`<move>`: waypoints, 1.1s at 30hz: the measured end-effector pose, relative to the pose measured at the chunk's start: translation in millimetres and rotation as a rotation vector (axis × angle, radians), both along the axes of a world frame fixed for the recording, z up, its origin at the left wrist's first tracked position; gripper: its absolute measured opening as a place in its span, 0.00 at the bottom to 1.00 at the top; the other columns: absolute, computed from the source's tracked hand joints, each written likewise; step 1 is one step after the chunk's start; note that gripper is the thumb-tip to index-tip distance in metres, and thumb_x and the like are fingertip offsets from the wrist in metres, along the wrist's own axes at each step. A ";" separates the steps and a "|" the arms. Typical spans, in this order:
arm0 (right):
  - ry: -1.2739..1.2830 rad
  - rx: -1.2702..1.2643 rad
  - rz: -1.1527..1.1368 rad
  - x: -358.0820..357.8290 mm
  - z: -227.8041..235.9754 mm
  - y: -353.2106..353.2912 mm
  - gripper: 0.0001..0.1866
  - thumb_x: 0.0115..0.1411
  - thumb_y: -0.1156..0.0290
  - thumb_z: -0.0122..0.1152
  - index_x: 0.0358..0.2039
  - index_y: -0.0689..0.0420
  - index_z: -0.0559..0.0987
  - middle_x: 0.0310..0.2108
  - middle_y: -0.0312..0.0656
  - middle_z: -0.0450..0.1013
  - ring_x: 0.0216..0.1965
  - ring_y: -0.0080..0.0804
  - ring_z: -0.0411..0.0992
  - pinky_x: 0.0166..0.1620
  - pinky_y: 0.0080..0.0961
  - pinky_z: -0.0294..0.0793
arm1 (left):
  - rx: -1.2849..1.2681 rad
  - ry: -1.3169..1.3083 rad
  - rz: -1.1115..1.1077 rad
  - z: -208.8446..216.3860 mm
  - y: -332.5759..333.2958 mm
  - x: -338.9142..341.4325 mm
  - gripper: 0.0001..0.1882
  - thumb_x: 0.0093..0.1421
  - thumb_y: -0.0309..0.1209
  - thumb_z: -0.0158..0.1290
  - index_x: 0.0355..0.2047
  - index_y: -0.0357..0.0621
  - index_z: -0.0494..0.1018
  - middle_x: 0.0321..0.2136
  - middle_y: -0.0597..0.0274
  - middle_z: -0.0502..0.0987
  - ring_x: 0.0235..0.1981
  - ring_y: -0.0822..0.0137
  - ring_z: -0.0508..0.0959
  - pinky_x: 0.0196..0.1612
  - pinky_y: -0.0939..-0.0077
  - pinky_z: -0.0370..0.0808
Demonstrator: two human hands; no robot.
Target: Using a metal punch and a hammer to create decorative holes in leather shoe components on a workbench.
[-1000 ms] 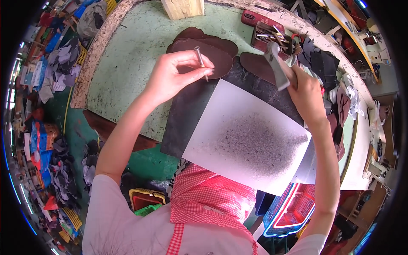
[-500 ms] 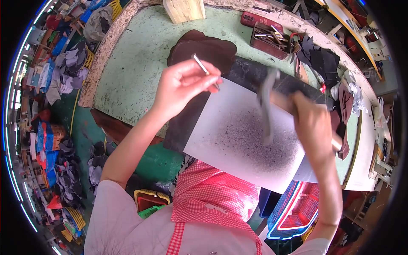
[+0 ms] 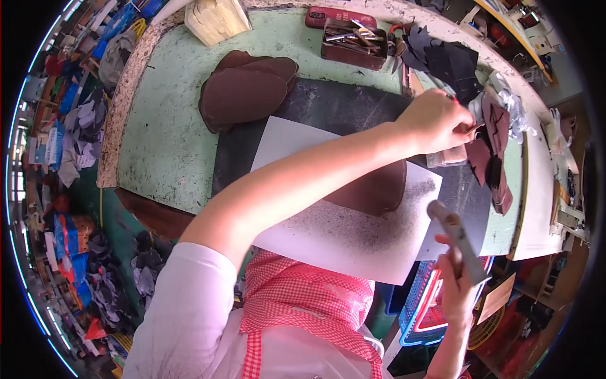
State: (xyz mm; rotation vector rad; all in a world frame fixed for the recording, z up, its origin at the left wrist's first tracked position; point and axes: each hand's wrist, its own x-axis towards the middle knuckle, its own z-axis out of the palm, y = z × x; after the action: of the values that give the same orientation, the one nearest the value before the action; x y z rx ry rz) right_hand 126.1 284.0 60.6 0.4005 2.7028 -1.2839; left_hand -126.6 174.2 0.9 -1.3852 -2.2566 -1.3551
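Note:
My left arm stretches across the bench to the right. At its end my left hand (image 3: 439,123) is closed in a pinch beside the dark brown leather pieces (image 3: 495,139); what the fingers hold is too small or hidden to make out. Lower right, my right hand (image 3: 456,284) grips a hammer, whose grey metal head (image 3: 459,243) shows above the fingers. Under my left forearm a brown leather piece (image 3: 372,189), partly hidden, lies on a white sheet (image 3: 303,243) speckled with dark marks. The sheet rests on a black board (image 3: 334,104).
More brown leather pieces (image 3: 246,95) are stacked at the far left of the green bench (image 3: 164,126). Behind stand a tin of metal tools (image 3: 355,45) and a wooden block (image 3: 216,22). Black scraps (image 3: 448,63) lie far right. Blue and red baskets (image 3: 420,316) sit below the bench.
My left hand has swung right across the sheet, and the metal rod it held no longer shows. My right hand has lowered with the hammer. A brown leather piece now lies on the sheet.

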 end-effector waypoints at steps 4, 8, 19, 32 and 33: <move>0.124 -0.380 -0.252 18.4 -34.1 11.8 0.27 0.60 0.83 0.50 0.61 0.62 0.62 0.54 0.51 0.68 0.48 0.35 0.72 0.51 0.30 0.71 | 0.142 -0.302 -0.118 21.7 -40.4 9.8 0.04 0.55 0.27 0.60 0.32 0.42 0.80 0.27 0.65 0.82 0.31 0.75 0.81 0.37 0.80 0.75; 0.181 -0.481 -0.230 7.3 -51.5 0.2 0.24 0.64 0.77 0.47 0.61 0.63 0.62 0.55 0.53 0.68 0.54 0.41 0.70 0.52 0.37 0.71 | 0.167 -0.607 -0.176 8.8 -98.8 23.4 0.05 0.59 0.24 0.56 0.36 0.38 0.77 0.33 0.62 0.81 0.36 0.73 0.81 0.41 0.81 0.77; 0.436 -0.421 -0.098 -15.5 -6.6 5.4 0.12 0.66 0.66 0.47 0.30 0.62 0.66 0.34 0.54 0.74 0.14 0.19 0.66 0.19 0.13 0.62 | 0.069 -1.044 -0.061 13.4 -161.0 37.2 0.09 0.61 0.29 0.55 0.40 0.38 0.75 0.33 0.60 0.81 0.36 0.72 0.81 0.39 0.81 0.77; 0.192 -0.382 -0.181 -12.3 -6.9 -8.1 0.11 0.66 0.66 0.50 0.31 0.60 0.67 0.32 0.47 0.75 0.13 0.10 0.58 0.16 0.08 0.56 | 0.203 -0.675 -0.077 14.3 -140.4 37.7 0.04 0.56 0.22 0.58 0.33 0.36 0.78 0.31 0.63 0.80 0.33 0.74 0.80 0.40 0.82 0.76; 0.193 -0.378 -0.191 -10.8 -6.9 -5.1 0.11 0.66 0.66 0.50 0.31 0.60 0.67 0.32 0.47 0.75 0.13 0.10 0.58 0.16 0.08 0.56 | 0.237 -0.510 -0.036 26.7 -142.5 34.9 0.03 0.57 0.21 0.57 0.32 0.36 0.77 0.33 0.62 0.80 0.34 0.74 0.80 0.39 0.81 0.77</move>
State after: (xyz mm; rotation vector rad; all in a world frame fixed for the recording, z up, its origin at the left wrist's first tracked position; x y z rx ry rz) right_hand 115.3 278.9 53.6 0.5205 2.5278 -1.9326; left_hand -91.7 31.7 27.6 -1.0982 -2.2474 -2.1054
